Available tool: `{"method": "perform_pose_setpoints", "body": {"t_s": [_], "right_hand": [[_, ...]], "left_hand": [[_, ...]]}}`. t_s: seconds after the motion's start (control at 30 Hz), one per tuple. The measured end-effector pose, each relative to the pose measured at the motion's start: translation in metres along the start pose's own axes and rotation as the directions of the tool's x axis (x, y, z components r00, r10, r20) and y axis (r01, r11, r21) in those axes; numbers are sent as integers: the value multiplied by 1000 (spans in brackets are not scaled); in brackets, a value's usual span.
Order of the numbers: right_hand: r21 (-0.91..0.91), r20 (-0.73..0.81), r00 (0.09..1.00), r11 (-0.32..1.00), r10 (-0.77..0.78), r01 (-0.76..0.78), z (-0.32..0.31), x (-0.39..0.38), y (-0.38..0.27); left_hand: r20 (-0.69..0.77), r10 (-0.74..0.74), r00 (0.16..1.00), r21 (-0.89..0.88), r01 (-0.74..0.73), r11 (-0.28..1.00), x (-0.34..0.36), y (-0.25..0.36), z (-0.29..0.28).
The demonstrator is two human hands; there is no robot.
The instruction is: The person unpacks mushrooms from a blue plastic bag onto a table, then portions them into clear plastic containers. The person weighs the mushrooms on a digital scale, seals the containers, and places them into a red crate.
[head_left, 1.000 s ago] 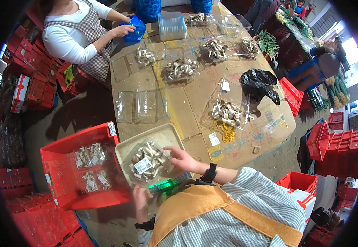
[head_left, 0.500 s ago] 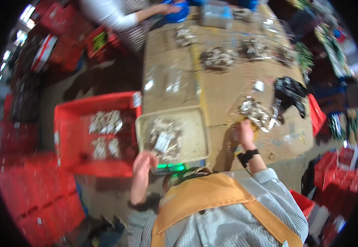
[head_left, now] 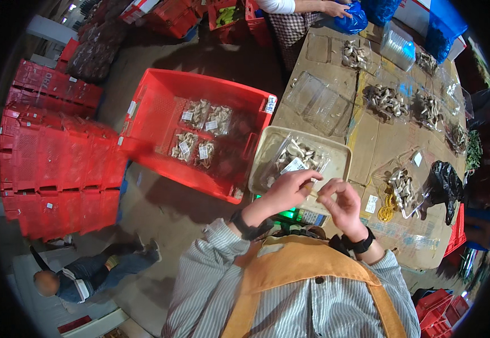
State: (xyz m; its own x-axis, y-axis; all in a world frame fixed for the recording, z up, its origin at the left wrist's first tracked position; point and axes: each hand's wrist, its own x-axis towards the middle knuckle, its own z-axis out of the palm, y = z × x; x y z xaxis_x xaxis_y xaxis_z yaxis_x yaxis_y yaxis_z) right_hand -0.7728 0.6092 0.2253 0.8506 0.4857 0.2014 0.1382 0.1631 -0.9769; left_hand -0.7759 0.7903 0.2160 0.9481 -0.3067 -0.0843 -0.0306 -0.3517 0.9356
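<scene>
Cream tray on the scale is the reference. Box of mushrooms sits in the tray, clear plastic, white label on its near side. Left hand over the tray's near edge, just in front of the box, fingers bent, thumb side toward the other hand. Right hand at the tray's near right corner, fingers curled, thumb close to the fingertips. Hands nearly meet; can't tell if either pinches something thin. Green display just below the tray, partly covered by the left arm.

Red crate left of the tray, four labelled mushroom packs inside. Bench, cardboard-covered, beyond and right of the tray. Open clear box past the tray's far edge. Yellow rubber bands right of the tray; another mushroom box beyond the bands, black bag farther right. Co-worker's hand on a blue bag, well past the tray's far side.
</scene>
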Motion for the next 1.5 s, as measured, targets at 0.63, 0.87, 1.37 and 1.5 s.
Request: {"method": "perform_pose_setpoints", "body": {"t_s": [0.63,0.87,1.37,1.5], "right_hand": [[-598,325,942,789,78,141,-58,5,97],[-367,-80,948,875,307,-315,3,-14,87],[-73,-167,939,946,300,-316,74,82,83],[-223,-81,933,906,351,-360,107,129,90]], "left_hand": [[160,-525,836,396,433,810,71,-101,-62],[286,-448,847,-562,527,637,-19,-107,-53],[-395,-860,322,-888,-374,268,-62,-259,-287],[-477,-859,185,-761,-577,298,-22,-351,-338]]}}
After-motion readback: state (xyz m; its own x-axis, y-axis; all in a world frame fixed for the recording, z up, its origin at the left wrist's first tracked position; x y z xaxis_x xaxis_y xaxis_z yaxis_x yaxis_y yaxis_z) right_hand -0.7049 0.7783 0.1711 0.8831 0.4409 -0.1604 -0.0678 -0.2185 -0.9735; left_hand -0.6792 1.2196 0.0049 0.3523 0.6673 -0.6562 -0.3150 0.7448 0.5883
